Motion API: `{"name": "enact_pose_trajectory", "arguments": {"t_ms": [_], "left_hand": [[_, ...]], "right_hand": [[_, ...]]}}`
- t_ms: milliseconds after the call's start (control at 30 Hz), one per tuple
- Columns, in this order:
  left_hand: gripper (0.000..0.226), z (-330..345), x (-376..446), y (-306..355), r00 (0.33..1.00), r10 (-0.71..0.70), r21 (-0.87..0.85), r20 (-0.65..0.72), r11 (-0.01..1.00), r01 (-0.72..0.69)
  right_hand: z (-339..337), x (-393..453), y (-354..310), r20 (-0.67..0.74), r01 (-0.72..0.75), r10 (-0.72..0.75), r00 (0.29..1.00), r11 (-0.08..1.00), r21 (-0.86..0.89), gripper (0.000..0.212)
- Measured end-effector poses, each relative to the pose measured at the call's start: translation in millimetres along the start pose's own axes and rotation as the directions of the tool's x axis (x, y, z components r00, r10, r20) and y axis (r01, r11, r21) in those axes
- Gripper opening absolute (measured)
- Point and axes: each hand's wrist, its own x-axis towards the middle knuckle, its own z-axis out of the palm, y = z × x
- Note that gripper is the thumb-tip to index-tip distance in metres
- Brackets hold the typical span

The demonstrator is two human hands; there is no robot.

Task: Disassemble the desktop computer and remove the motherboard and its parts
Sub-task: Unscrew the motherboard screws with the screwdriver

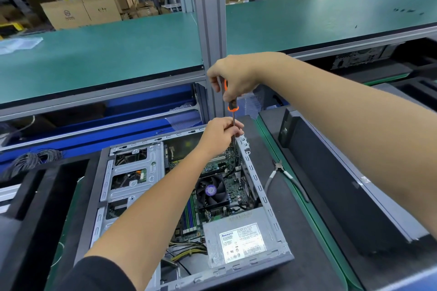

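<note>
The right hand (233, 80) curls round the orange-and-black handle of a screwdriver (233, 111), held upright so the shaft drops straight into the far corner of the open computer case (254, 172). Just below it the left hand (221, 133) pinches the bare shaft between fingers and thumb — probably to steady the tip on a screw deep by the case wall; the tip itself is hidden, so the screw cannot be made out.

The case lies on its side, open upward, right under both hands. Inside, the motherboard (233, 185) sits flat beneath the left forearm, not yet removed, with the black CPU fan (211, 190) on it and memory sticks (190, 214) nearer the person. The grey power supply (238, 238) fills the near corner below the right forearm, yellow and black cables trailing beside it. The metal drive cage (132, 172) takes the side left of the left arm.

Right of the case, under the right forearm, lie pliers (281, 171) — apart from the case, near to hand
</note>
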Motion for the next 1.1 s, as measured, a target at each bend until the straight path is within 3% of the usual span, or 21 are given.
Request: {"name": "enact_pose_trajectory", "arguments": {"t_ms": [100,167,300,467,600,700,767,867,1100], "left_hand": [[0.023,-1,1,2,0.998,-0.044,0.0,-0.033,0.999,0.044],[0.017,-2,3,1,0.999,-0.033,0.057,-0.038,0.998,0.035],[0.039,0,4,1,0.997,0.042,0.155,-0.063,0.987,-0.032],[0.048,-1,5,0,0.989,0.065,0.129,-0.135,0.99,-0.047],[0.045,-7,7,-3,0.997,0.033,0.076,-0.07,0.997,-0.028],[0.034,-10,3,-16,0.997,-0.055,0.068,0.048,0.996,0.052],[0.025,-7,-2,-34,0.979,-0.156,0.158,0.13,0.978,0.135],[0.012,2,-6,-56,0.948,-0.289,0.318,0.136,0.918,0.235],[0.016,26,6,-74,0.905,-0.34,0.486,0.254,0.854,0.185]], "right_hand": [[-1,2,-3,0.041,0.025,-0.026,0.999,0.999,0.02,0.02],[2,4,-3,-0.005,0.017,-0.017,1.0,1.0,0.022,0.015],[9,6,-1,-0.083,-0.037,0.037,0.996,0.999,0.004,0.018],[4,7,-1,-0.084,-0.119,0.119,0.989,0.993,0.007,0.027],[7,8,-3,-0.068,-0.149,0.151,0.986,0.989,0.023,0.029],[6,9,-3,-0.013,-0.127,0.128,0.992,0.99,0.064,0.018],[2,10,-3,0.031,-0.087,0.084,0.996,0.992,0.094,0.012],[-3,13,0,0.074,-0.052,0.044,0.996,0.992,0.112,0.01],[-12,17,11,0.194,0.005,-0.032,0.981,0.991,0.135,0.029]]}}
